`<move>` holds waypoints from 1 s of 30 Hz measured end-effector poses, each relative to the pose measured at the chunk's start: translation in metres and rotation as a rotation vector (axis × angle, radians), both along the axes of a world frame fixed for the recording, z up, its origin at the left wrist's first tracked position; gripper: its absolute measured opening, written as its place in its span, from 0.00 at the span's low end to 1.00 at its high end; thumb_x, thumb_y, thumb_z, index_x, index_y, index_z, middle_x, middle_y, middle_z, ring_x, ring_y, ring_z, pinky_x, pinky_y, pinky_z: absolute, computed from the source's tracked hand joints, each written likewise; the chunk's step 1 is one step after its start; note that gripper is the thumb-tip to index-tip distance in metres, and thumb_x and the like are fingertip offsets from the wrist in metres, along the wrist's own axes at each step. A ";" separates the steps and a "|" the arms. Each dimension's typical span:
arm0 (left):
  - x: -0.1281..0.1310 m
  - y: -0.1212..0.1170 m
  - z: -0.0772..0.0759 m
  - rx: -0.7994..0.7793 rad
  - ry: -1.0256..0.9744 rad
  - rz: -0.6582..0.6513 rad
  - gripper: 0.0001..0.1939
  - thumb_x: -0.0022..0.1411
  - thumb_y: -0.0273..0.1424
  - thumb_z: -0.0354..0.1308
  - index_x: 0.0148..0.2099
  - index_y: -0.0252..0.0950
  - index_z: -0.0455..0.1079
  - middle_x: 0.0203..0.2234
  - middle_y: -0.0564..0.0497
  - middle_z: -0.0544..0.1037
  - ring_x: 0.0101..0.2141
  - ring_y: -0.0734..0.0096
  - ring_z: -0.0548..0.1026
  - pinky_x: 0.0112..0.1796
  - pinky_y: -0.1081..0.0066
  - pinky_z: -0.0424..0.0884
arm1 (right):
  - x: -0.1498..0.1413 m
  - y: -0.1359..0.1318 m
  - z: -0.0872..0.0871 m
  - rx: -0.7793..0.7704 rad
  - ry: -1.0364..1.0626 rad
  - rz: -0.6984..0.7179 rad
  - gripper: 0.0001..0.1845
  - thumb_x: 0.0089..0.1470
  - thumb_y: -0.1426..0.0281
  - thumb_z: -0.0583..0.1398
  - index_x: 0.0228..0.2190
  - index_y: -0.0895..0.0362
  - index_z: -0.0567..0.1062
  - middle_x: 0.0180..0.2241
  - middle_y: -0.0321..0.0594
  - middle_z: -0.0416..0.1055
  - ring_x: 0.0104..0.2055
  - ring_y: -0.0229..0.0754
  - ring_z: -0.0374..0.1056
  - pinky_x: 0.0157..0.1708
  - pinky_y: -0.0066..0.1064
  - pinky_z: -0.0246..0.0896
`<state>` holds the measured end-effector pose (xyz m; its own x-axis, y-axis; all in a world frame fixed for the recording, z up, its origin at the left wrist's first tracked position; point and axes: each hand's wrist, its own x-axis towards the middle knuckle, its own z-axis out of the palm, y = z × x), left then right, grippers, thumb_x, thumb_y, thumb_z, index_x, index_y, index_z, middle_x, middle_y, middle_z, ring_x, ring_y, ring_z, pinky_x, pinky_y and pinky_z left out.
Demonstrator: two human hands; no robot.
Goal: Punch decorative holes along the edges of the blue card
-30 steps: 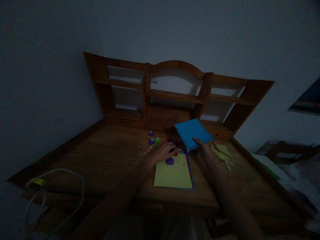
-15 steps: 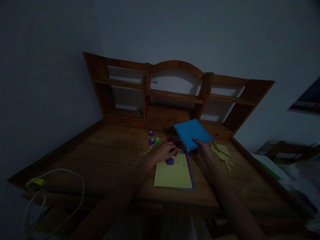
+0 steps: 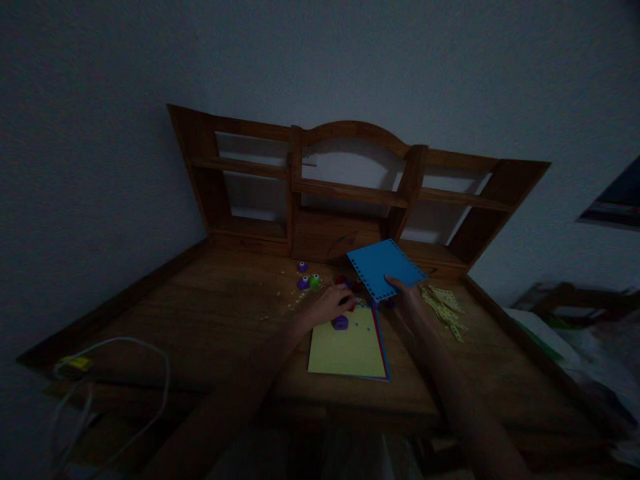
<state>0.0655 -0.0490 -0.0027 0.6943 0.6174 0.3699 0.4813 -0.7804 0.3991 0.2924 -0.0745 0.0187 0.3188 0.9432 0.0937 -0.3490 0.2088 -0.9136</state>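
Observation:
My right hand (image 3: 404, 293) pinches the lower edge of a blue sheet of paper (image 3: 384, 265), thumb on top; the sheet is tilted above the desk and has small holes punched along its edges. Just left of it, my left hand (image 3: 334, 301) is closed with its fingers curled over a small red thing (image 3: 351, 308), mostly hidden; I cannot tell what it grips. Beneath that hand lies a stack topped by a yellow sheet of paper (image 3: 347, 353). A purple craft punch (image 3: 341, 323) sits on it, among small blue paper bits.
Purple and green craft punches with eye-like spots (image 3: 314, 281) stand behind my left hand, with pale paper bits scattered around. Perforated yellow paper strips (image 3: 445, 308) lie at right. A wooden shelf unit (image 3: 350, 191) lines the desk's back; a white cable (image 3: 165, 373) loops at left.
Almost nothing differs. Both hands and the blue sheet hold nearly the same place, and the picture is slightly darker.

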 end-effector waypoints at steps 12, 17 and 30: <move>0.001 0.004 -0.005 0.017 -0.017 -0.011 0.15 0.72 0.34 0.47 0.42 0.38 0.75 0.41 0.49 0.78 0.40 0.67 0.75 0.41 0.70 0.68 | 0.001 0.000 -0.001 0.009 -0.026 0.019 0.22 0.38 0.68 0.72 0.37 0.50 0.74 0.37 0.34 0.78 0.31 0.43 0.72 0.28 0.32 0.70; 0.001 0.003 -0.003 0.033 -0.012 -0.025 0.16 0.72 0.33 0.46 0.41 0.38 0.75 0.40 0.49 0.78 0.40 0.68 0.75 0.41 0.70 0.67 | 0.001 0.002 -0.002 0.005 -0.005 0.023 0.24 0.36 0.68 0.73 0.38 0.50 0.74 0.38 0.33 0.78 0.31 0.42 0.72 0.29 0.33 0.71; 0.000 -0.001 0.000 0.015 -0.007 0.005 0.16 0.72 0.34 0.47 0.41 0.39 0.76 0.40 0.50 0.78 0.39 0.68 0.75 0.40 0.71 0.68 | 0.000 -0.001 -0.001 -0.015 -0.023 0.024 0.21 0.38 0.67 0.72 0.36 0.51 0.73 0.31 0.32 0.76 0.27 0.40 0.70 0.23 0.29 0.67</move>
<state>0.0657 -0.0500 -0.0025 0.6886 0.6152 0.3839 0.4826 -0.7839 0.3905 0.2928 -0.0760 0.0174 0.2940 0.9519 0.0863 -0.3327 0.1865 -0.9244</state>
